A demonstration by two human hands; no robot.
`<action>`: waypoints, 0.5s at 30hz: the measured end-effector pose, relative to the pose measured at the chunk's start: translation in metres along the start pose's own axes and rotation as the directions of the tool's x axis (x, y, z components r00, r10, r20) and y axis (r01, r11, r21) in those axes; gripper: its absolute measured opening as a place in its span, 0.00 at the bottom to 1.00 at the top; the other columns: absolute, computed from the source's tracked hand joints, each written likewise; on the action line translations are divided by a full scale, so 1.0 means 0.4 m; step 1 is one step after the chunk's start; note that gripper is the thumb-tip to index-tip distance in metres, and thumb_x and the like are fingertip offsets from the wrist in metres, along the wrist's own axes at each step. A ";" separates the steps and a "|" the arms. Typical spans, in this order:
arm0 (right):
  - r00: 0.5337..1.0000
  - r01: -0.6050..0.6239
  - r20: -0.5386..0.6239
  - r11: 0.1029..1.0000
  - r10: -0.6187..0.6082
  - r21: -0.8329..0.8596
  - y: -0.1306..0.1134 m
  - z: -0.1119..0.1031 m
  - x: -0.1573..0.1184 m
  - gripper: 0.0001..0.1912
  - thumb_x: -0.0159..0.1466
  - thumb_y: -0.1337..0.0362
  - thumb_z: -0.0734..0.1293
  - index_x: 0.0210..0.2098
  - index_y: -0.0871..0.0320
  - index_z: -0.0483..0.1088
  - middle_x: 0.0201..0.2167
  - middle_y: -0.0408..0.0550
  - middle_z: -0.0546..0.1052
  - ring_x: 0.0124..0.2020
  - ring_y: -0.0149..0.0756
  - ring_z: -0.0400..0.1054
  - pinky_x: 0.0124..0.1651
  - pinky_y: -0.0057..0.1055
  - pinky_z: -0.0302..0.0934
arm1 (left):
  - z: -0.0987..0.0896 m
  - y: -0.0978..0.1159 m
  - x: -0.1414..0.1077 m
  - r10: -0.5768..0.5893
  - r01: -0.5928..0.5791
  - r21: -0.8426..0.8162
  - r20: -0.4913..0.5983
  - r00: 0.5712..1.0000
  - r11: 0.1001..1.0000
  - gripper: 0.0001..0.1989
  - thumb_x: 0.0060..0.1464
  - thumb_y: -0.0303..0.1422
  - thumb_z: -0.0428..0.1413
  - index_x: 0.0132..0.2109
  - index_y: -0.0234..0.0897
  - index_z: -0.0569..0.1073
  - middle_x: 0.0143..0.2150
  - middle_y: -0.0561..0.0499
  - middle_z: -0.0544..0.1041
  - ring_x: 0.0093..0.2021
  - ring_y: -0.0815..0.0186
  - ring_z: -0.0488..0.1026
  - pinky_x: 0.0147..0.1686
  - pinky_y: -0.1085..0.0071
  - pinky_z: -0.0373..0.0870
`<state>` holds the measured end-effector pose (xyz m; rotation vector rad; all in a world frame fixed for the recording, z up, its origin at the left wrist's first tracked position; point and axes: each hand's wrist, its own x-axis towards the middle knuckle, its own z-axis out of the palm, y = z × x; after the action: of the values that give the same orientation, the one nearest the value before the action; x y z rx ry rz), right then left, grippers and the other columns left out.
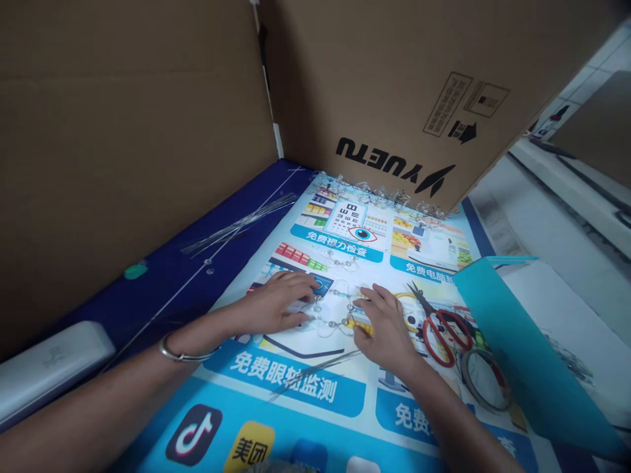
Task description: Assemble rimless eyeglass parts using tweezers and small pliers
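A frame of thin wire strung with small metal beads lies on a printed poster mat, between my two hands. My left hand lies palm down with its fingertips at the frame's left end. My right hand has spread fingers at the right end. I cannot tell whether either hand grips the wire. Red-handled scissors lie beyond my right hand, and a roll of clear tape sits nearer its wrist side. A loose wire rod lies below my hands.
Cardboard panels rise along the far and left sides. A bundle of thin rods lies on dark blue cloth. Clear pieces line the mat's far edge. A teal plastic sheet stands at the right.
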<state>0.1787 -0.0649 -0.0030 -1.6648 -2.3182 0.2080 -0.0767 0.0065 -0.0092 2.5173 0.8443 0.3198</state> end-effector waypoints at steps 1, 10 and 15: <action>1.000 0.000 -0.001 1.000 0.000 0.001 -0.001 0.000 0.000 0.20 0.53 0.63 0.61 0.46 0.55 0.65 0.55 0.48 0.61 0.59 0.46 0.43 0.58 0.46 0.40 | 0.003 0.002 0.001 -0.005 0.005 0.006 -0.011 1.000 1.000 0.12 0.47 0.37 0.54 0.41 0.41 0.66 0.54 0.49 0.64 0.56 0.57 0.56 0.54 0.60 0.50; 1.000 -0.008 0.005 1.000 0.008 -0.005 -0.011 -0.001 0.001 0.20 0.53 0.64 0.61 0.46 0.56 0.65 0.54 0.48 0.61 0.58 0.45 0.45 0.58 0.45 0.40 | 0.025 0.012 0.007 -0.048 0.051 0.038 -0.091 0.995 0.998 0.10 0.47 0.33 0.53 0.40 0.40 0.66 0.52 0.49 0.66 0.54 0.58 0.58 0.52 0.60 0.52; 1.000 -0.009 0.008 1.000 0.009 -0.019 -0.018 -0.002 0.001 0.20 0.53 0.65 0.60 0.46 0.57 0.65 0.54 0.48 0.62 0.58 0.45 0.45 0.58 0.45 0.39 | 0.030 0.019 0.009 -0.070 0.075 0.032 -0.132 0.989 0.997 0.09 0.48 0.30 0.50 0.39 0.40 0.67 0.51 0.49 0.66 0.54 0.59 0.58 0.51 0.61 0.53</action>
<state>0.1723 -0.0668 0.0000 -1.6868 -2.3264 0.1950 -0.0658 -0.0010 -0.0154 2.5139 0.9986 0.4526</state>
